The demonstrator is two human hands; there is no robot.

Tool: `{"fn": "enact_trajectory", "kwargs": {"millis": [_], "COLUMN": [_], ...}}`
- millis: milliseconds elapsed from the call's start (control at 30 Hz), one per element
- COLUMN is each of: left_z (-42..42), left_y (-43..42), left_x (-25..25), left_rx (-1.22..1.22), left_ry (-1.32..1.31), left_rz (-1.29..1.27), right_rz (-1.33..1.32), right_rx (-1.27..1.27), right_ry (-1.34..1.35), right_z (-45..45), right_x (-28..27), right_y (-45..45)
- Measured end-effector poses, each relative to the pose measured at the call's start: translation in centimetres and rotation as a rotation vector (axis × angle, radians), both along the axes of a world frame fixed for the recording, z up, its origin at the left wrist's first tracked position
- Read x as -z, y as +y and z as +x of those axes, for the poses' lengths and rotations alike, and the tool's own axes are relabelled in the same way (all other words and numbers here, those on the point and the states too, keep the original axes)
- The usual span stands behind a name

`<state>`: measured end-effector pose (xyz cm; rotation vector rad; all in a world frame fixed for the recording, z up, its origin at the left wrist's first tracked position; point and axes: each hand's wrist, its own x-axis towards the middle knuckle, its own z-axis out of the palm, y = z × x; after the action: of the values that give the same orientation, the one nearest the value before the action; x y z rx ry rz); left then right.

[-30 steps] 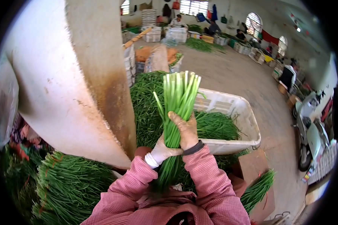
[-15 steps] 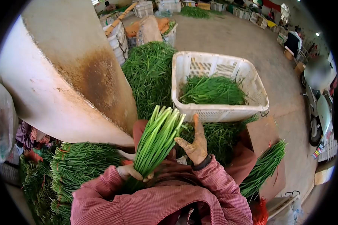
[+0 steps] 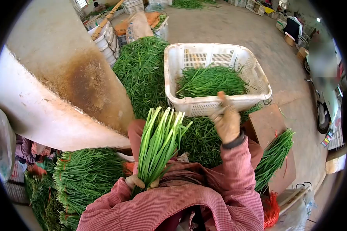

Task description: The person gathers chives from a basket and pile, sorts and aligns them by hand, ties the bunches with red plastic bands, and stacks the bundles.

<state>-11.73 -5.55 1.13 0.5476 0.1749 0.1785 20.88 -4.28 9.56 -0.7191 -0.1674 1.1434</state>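
Note:
My left hand [image 3: 142, 182] is closed around the lower part of a bunch of garlic chives [image 3: 158, 140], held upright above my lap with the pale cut ends on top. To the right of the bunch, my right hand [image 3: 226, 123] reaches toward the near side of a white plastic crate [image 3: 218, 102]. Motion blurs its fingers, but the index finger is stretched out and nothing shows in the hand. Loose chives [image 3: 214, 81] lie inside the crate.
A large heap of chives [image 3: 142, 69] lies left of the crate. Tied bundles [image 3: 86, 177] are stacked at my left; another bundle [image 3: 273, 158] rests on a brown board [image 3: 270, 119]. Red ties [image 3: 271, 210] hang at lower right. A pale pillar [image 3: 77, 73] stands close on the left.
My right hand has moved away from the bunch, rightward and forward toward the crate. The bunch stays in my left hand, its tops somewhat more spread. The view has shifted slightly.

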Motion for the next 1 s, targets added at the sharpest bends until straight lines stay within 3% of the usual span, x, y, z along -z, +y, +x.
{"fn": "enact_trajectory", "kwargs": {"millis": [33, 67, 100, 133, 200, 267, 333, 400, 433, 500, 533, 600, 633, 667, 700, 767, 800, 867, 933, 1000], "left_z": [0.1, 0.2, 0.3, 0.4, 0.4, 0.3, 0.3, 0.2, 0.2, 0.2, 0.1, -0.2, -0.5, -0.9, -1.2, -1.7, -1.7, -1.3, -0.6, -0.1], "left_y": [-0.1, -0.1, 0.0, 0.0, 0.1, 0.1, 0.2, 0.2, 0.1, 0.0, 0.0, 0.2, 0.1, 0.0, -0.1, -0.2, -0.2, 0.2, 0.0, 0.1], "left_x": [0.1, 0.2, 0.3, 0.3, 0.1, 0.0, -0.1, -0.2, -0.1, 0.0, 0.0, -0.3, -0.5, -0.7, -0.7, -0.8, -0.7, -0.3, -0.2, -0.1], "left_rx": [0.009, 0.017, 0.024, 0.029, 0.031, 0.024, 0.026, 0.031, 0.037, 0.054, 0.058, 0.065, 0.064, 0.053, 0.051, 0.045, 0.046, 0.047, 0.062, 0.073], "left_ry": [0.009, 0.016, 0.022, 0.028, 0.037, 0.042, 0.046, 0.049, 0.055, 0.067, 0.074, 0.084, 0.086, 0.096, 0.103, 0.117, 0.120, 0.121, 0.124, 0.121], "left_rz": [-0.002, -0.002, -0.006, -0.007, 0.000, 0.001, 0.008, -0.002, -0.006, -0.018, -0.024, -0.021, -0.025, -0.022, -0.033, -0.034, -0.037, -0.026, -0.029, -0.025], "right_rz": [0.015, -0.014, 0.030, 0.033, 0.126, -0.435, -0.566, -0.127, -0.013, -0.208, -0.056, -0.022, 0.021, -0.089, -0.215, -0.844, -0.705, -0.356, 0.061, -0.358], "right_rx": [-0.152, -0.194, -0.098, -0.054, 0.353, 0.281, 0.235, 0.411, 0.301, -0.164, -0.108, -0.226, 0.096, 0.363, 0.384, 0.390, 0.433, 0.497, 0.022, -0.816], "right_ry": [-0.488, -1.162, -1.619, -1.579, -1.693, -1.525, -1.803, -1.840, -1.927, -1.819, -1.681, -1.347, -1.442, -1.712, -1.714, -1.957, -2.088, -2.043, -1.488, -1.213], "right_z": [-1.3, -2.5, -3.8, -4.6, -3.0, 0.6, 2.8, -0.5, -2.4, -5.5, -5.6, -4.6, -4.3, -3.2, -1.3, 3.2, 4.6, 2.8, -1.9, -4.4], "right_x": [0.3, 0.6, 0.9, 2.0, 3.5, 4.1, 2.5, 0.9, 0.7, 0.1, 2.1, 2.8, 3.8, 3.4, 3.8, 4.0, 3.5, 1.9, 1.5, 0.0], "right_y": [-0.7, -1.4, -2.1, -1.5, -0.3, 0.6, -0.4, -1.8, -2.8, -3.3, -2.3, -1.5, -1.1, -0.8, -0.3, 0.1, -0.8, -2.0, -2.9, -2.1]}}
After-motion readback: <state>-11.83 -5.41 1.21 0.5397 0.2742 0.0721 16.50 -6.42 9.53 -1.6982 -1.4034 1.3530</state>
